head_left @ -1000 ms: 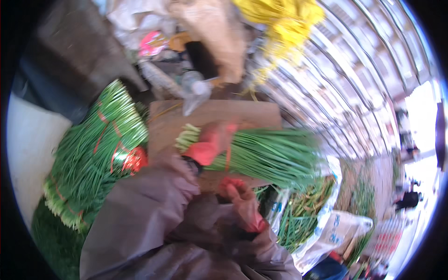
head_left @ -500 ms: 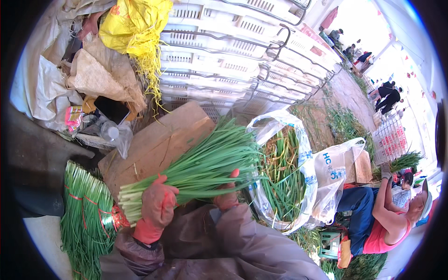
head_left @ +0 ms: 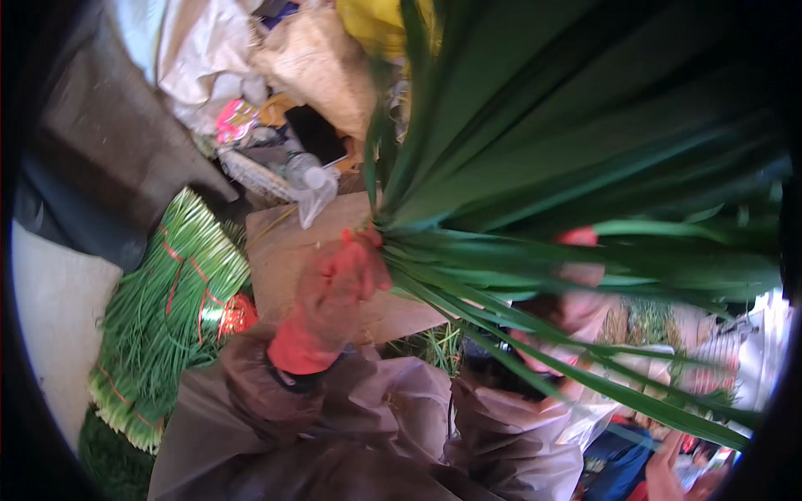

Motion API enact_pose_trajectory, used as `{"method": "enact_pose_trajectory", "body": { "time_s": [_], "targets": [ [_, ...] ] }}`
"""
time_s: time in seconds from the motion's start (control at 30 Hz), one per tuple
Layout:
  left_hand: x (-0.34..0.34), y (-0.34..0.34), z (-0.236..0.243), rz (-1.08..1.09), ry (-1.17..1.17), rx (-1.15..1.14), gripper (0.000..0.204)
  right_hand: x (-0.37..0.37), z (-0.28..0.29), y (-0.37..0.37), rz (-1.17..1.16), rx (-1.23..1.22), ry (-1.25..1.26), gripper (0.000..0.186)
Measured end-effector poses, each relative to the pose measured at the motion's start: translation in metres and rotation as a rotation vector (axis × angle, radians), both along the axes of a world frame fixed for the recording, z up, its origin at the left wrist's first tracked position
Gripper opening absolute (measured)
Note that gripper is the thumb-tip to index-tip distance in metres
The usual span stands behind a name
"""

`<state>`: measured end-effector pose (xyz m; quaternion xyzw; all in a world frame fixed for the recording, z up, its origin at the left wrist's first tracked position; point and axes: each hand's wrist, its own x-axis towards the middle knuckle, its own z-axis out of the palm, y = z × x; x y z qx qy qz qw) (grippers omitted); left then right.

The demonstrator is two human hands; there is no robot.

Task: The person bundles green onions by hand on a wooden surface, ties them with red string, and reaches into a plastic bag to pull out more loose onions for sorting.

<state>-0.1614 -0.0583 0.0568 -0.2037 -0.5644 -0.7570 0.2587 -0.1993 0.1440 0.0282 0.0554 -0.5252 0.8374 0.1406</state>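
My left hand (head_left: 334,288), in a red glove, grips the stem end of a big bunch of long green leaves (head_left: 576,142). The bunch is raised close to the camera and its blades fan out over the upper right of the view. My right hand (head_left: 576,305), also gloved in red, shows only partly behind the leaves and closes on the same bunch. Both forearms wear brown sleeves. Below the hands lies a flat piece of brown cardboard (head_left: 284,250).
A pile of tied green bundles (head_left: 159,317) with red bands lies at the left on a white surface (head_left: 50,309). Sacks, a clear plastic bottle (head_left: 305,175) and a yellow bag (head_left: 376,21) crowd the back. Someone's hand (head_left: 668,472) shows at the lower right.
The bunch was lying across the cardboard; both hands have lifted it toward the camera, so its leaves now cover the right of the view. The view has swung back left.
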Motion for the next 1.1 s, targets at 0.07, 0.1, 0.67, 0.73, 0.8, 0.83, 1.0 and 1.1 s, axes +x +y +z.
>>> {"method": "enact_pose_trajectory", "body": {
  "time_s": [0.07, 0.1, 0.67, 0.73, 0.8, 0.83, 1.0, 1.1],
  "targets": [
    [0.015, 0.005, -0.035, -0.011, -0.449, 0.098, 0.038, -0.001, 0.007, -0.009, 0.012, 0.07, 0.032, 0.046],
    [0.02, 0.005, -0.05, 0.06, -0.484, 0.079, 0.037, 0.001, 0.012, -0.016, 0.027, 0.105, 0.043, 0.044],
    [-0.005, 0.008, -0.072, 0.546, -0.343, 0.096, 0.032, 0.002, -0.01, -0.069, -0.462, 0.639, 0.284, 0.018],
    [-0.004, 0.008, -0.068, 0.397, -0.453, 0.254, 0.034, 0.003, -0.015, -0.068, -0.431, 0.529, 0.277, 0.016],
    [-0.01, 0.01, -0.067, 0.408, -0.457, 0.229, 0.034, 0.002, -0.021, -0.064, -0.404, 0.414, 0.274, 0.015],
    [-0.01, 0.009, -0.066, 0.433, -0.468, 0.201, 0.035, 0.003, -0.025, -0.064, -0.384, 0.354, 0.267, 0.014],
    [0.002, -0.006, -0.045, 0.486, -0.533, 0.132, 0.033, 0.001, -0.001, -0.04, -0.235, 0.795, 0.226, 0.02],
    [0.001, -0.006, -0.027, 0.416, -0.253, 0.156, 0.033, 0.02, 0.031, -0.043, -0.144, 0.549, 0.162, 0.021]
  ]
}}
